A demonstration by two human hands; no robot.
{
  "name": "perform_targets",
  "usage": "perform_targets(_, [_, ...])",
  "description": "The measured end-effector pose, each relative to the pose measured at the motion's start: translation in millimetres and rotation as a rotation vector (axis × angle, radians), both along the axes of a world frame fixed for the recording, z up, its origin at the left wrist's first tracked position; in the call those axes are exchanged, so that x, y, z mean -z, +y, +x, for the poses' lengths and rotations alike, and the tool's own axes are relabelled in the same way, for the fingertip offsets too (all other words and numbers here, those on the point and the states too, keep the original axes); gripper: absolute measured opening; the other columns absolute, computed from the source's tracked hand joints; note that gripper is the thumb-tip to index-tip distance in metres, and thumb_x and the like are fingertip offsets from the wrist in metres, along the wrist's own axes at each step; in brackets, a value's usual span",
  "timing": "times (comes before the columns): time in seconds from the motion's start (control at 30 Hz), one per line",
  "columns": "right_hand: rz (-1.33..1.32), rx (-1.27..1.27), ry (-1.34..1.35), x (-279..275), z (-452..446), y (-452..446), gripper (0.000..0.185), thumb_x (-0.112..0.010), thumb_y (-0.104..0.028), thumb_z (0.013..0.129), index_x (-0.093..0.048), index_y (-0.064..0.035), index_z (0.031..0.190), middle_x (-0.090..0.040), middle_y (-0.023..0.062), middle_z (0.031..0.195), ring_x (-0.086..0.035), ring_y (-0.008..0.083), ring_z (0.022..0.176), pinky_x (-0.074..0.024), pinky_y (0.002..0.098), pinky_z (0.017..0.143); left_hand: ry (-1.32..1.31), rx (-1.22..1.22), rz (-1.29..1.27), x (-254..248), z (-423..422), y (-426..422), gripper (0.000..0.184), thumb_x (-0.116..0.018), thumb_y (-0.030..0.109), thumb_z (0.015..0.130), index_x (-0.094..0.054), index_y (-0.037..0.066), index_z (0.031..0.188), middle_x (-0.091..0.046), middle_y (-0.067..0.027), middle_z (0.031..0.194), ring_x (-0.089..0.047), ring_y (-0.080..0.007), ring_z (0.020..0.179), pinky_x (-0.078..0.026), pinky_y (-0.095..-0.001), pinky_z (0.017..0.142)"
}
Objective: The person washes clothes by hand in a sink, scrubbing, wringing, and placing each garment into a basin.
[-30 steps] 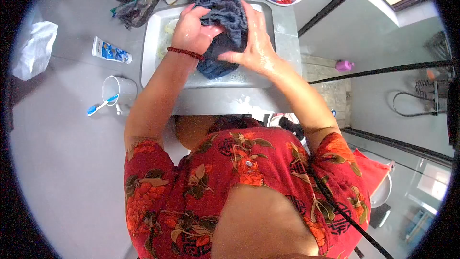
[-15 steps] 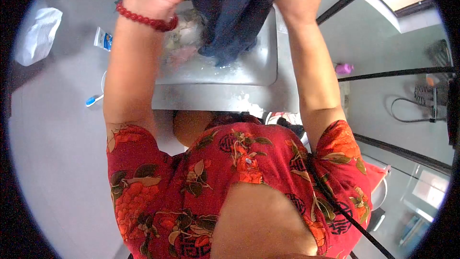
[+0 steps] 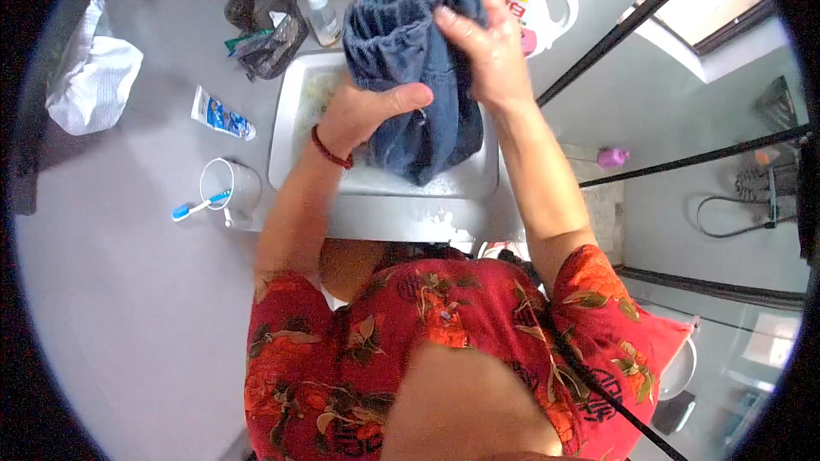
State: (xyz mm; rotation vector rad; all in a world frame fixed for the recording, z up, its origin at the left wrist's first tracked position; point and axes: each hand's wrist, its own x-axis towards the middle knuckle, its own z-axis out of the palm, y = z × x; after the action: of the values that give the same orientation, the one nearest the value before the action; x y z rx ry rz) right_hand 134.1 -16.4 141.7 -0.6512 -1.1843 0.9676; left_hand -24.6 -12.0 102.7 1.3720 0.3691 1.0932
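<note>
Left hand (image 3: pixel 369 115) and right hand (image 3: pixel 495 55) clamp the blue garment (image 3: pixel 427 132); likely soft, water-heavy: grip the gathered far edge (image 3: pixel 389 38).

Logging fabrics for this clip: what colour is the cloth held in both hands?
The cloth is dark blue; the head view shows it best.

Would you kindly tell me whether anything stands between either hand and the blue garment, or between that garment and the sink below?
Nothing visible does: the left hand and right hand hold the blue garment directly, and no object shows between it and the sink, partly hidden beneath it.
</note>
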Motion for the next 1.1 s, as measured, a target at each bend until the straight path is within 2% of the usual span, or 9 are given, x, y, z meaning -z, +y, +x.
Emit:
perform_targets(0.1, [0.079, 0.257, -0.468, 19, 0, 7, 0.035, -0.062, -0.005, 0.077, -0.052, -0.0005, 0.110, -0.060, 0.0039, 0.096, -0.056, 0.0135, 0.089, -0.0437, 0.0254, 0.080, -0.101, -0.184, -0.214, 12, 14, -8, 0.038, -0.069, 0.006, 0.073, -0.056, 0.003, 0.108, -0.060, -0.0034, 0.101, -0.057, -0.0128, 0.089, -0.045, -0.0273, 0.081])
perform_targets(0.23, [-0.091, -0.056, -0.234, 24, 5, -13, 0.069, -0.064, -0.027, 0.077, -0.032, 0.0059, 0.129, -0.048, 0.0127, 0.121, -0.045, 0.0194, 0.112, -0.0313, 0.0295, 0.097, -0.290, -0.356, -0.310, 17, 25, -8, 0.029, -0.064, 0.005, 0.076, -0.058, 0.001, 0.104, -0.061, -0.0050, 0.096, -0.058, -0.0134, 0.085, -0.045, -0.0268, 0.079])
perform_targets(0.37, [-0.134, -0.068, -0.492, 65, 5, -25, 0.111, -0.076, -0.038, 0.059, -0.011, 0.0096, 0.135, -0.028, 0.0196, 0.136, -0.027, 0.0260, 0.126, -0.0192, 0.0318, 0.105, -0.198, -0.465, -0.323, 33, 31, -7, 0.030, -0.063, 0.006, 0.077, -0.057, 0.000, 0.106, -0.061, -0.0062, 0.096, -0.057, -0.0153, 0.086, -0.044, -0.0287, 0.082])
perform_targets(0.5, [-0.114, -0.098, -0.614, 76, -3, -36, 0.129, -0.081, -0.040, 0.049, 0.004, 0.0058, 0.135, -0.023, 0.0243, 0.136, -0.022, 0.0305, 0.129, -0.0179, 0.0347, 0.106, -0.049, -0.210, -0.239, 54, 32, -15, 0.076, -0.063, 0.005, 0.075, -0.014, 0.004, 0.132, -0.037, -0.0123, 0.124, -0.042, -0.0199, 0.111, -0.033, -0.0330, 0.096])
perform_targets(0.7, [-0.056, -0.264, -0.408, 102, 7, -36, 0.089, -0.078, -0.027, 0.061, -0.030, -0.0047, 0.133, -0.035, 0.0110, 0.132, -0.032, 0.0231, 0.123, -0.0250, 0.0354, 0.103, 0.484, -0.137, 0.339, 21, 18, -44, 0.106, -0.064, 0.027, 0.074, 0.018, -0.008, 0.131, -0.007, -0.0310, 0.138, -0.010, -0.0366, 0.131, -0.011, -0.0383, 0.106])
perform_targets(0.83, [-0.705, -0.373, 0.204, 100, 15, -49, 0.061, -0.071, -0.005, 0.061, -0.048, -0.0033, 0.117, -0.059, 0.0073, 0.103, -0.057, 0.0199, 0.093, -0.0434, 0.0344, 0.088, 0.574, -0.155, 0.280, 6, 5, -42, 0.083, -0.071, 0.027, 0.070, -0.026, -0.002, 0.133, -0.038, -0.0209, 0.127, -0.037, -0.0314, 0.119, -0.028, -0.0395, 0.100])
perform_targets(0.93, [-0.676, -0.570, 0.276, 120, 23, -45, 0.058, -0.072, -0.005, 0.056, -0.054, -0.0004, 0.111, -0.061, 0.0124, 0.103, -0.060, 0.0233, 0.091, -0.0449, 0.0371, 0.087, 0.383, -0.335, -0.005, 27, -5, -15, 0.082, -0.075, 0.029, 0.066, -0.033, 0.002, 0.131, -0.042, -0.0159, 0.126, -0.038, -0.0284, 0.119, -0.027, -0.0360, 0.101])
perform_targets(1.03, [-0.726, -0.750, 0.293, 129, 18, -42, 0.065, -0.073, -0.002, 0.051, -0.053, 0.0022, 0.112, -0.061, 0.0175, 0.101, -0.061, 0.0283, 0.091, -0.0458, 0.0412, 0.088, 0.216, -0.311, 0.266, 35, -5, 4, 0.084, -0.077, 0.031, 0.062, -0.037, 0.002, 0.129, -0.046, -0.0136, 0.124, -0.040, -0.0263, 0.119, -0.025, -0.0344, 0.102])
perform_targets(1.1, [-0.720, -0.833, 0.385, 135, 13, -38, 0.069, -0.075, -0.003, 0.052, -0.050, 0.0025, 0.116, -0.060, 0.0179, 0.103, -0.060, 0.0299, 0.092, -0.0454, 0.0429, 0.089, 0.214, 0.089, 0.222, 27, -7, 8, 0.088, -0.079, 0.033, 0.058, -0.038, 0.002, 0.129, -0.045, -0.0131, 0.126, -0.038, -0.0258, 0.121, -0.024, -0.0345, 0.103])
